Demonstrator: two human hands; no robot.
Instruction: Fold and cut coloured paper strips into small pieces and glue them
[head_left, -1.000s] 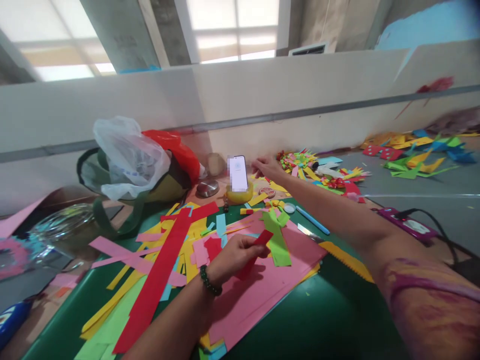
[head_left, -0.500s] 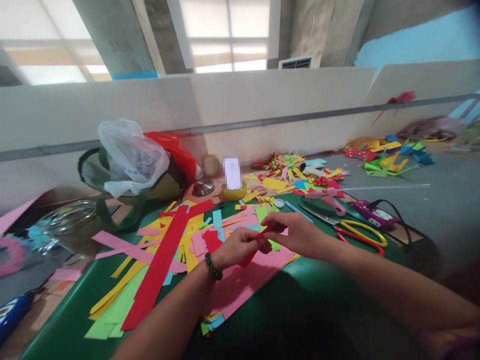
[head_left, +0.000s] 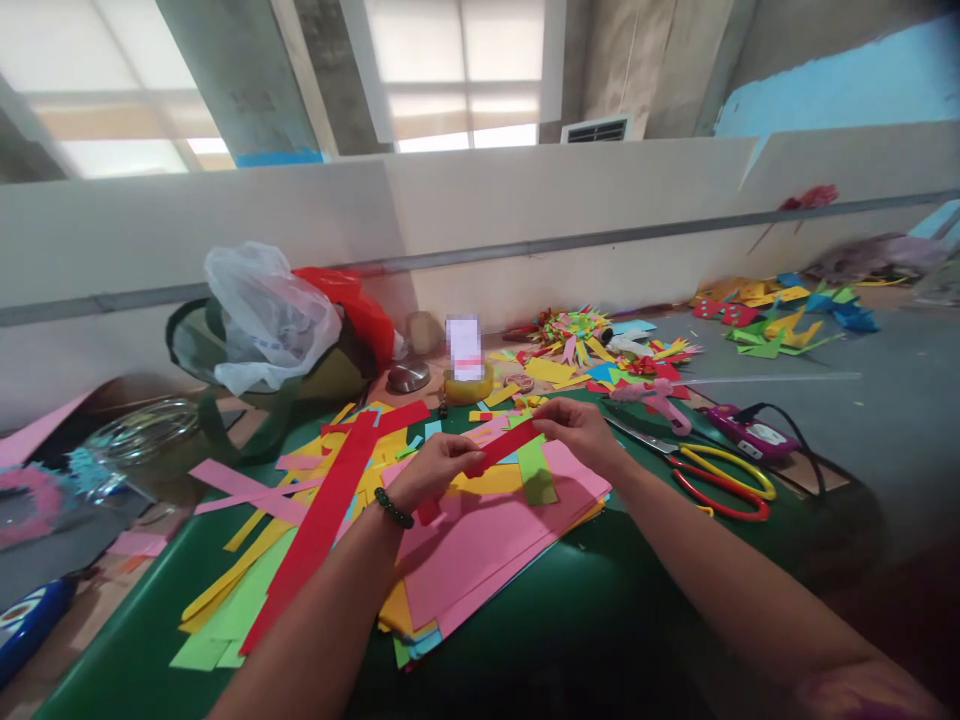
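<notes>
A short red paper strip is stretched between both my hands above the table. My left hand, with a dark bead bracelet on the wrist, pinches its lower left end. My right hand pinches its upper right end. Below them lies a stack of pink sheets with a green strip and a yellow piece on top. A long red strip lies to the left among pink, yellow and green strips.
Red-and-yellow scissors lie right of the hands on the green mat. A phone stands on a yellow tape roll behind. A green bag with plastic bags sits at back left, a purple device with cable right, cut paper shapes far right.
My right hand came back from near the phone to the red strip. Both hands now hold it and have raised and stretched it; the pink stack appears shifted.
</notes>
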